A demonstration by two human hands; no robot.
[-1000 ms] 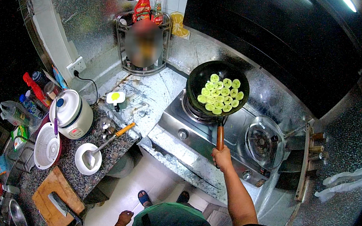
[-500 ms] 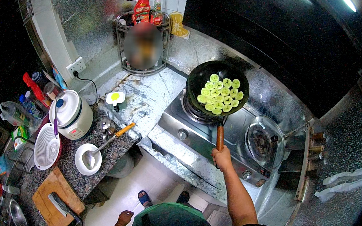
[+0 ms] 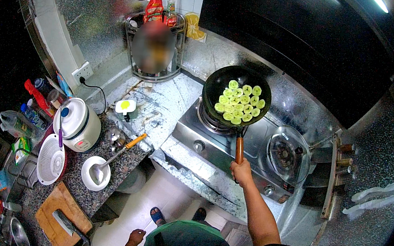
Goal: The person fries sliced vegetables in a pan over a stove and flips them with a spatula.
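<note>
My right hand [image 3: 241,171] is wrapped around the brown handle of a black frying pan [image 3: 214,78]. The pan sits over the left burner of the gas stove [image 3: 189,129]. Spread in one loose layer inside it are round, pale green cucumber slices [image 3: 244,99]. Low beside my body hangs my left hand [image 3: 137,236], its fingers curled, with nothing visible in them. On the counter to the left, a ladle [image 3: 117,155] with an orange handle rests in a white bowl [image 3: 86,181].
A glass lid [image 3: 285,153] lies over the right burner. Along the left counter stand a rice cooker [image 3: 88,134], a white colander [image 3: 48,173] and a cutting board [image 3: 52,203] bearing a knife [image 3: 71,226]. A corner rack [image 3: 182,47] holds sauce bottles. The range hood [image 3: 286,40] overhangs the stove.
</note>
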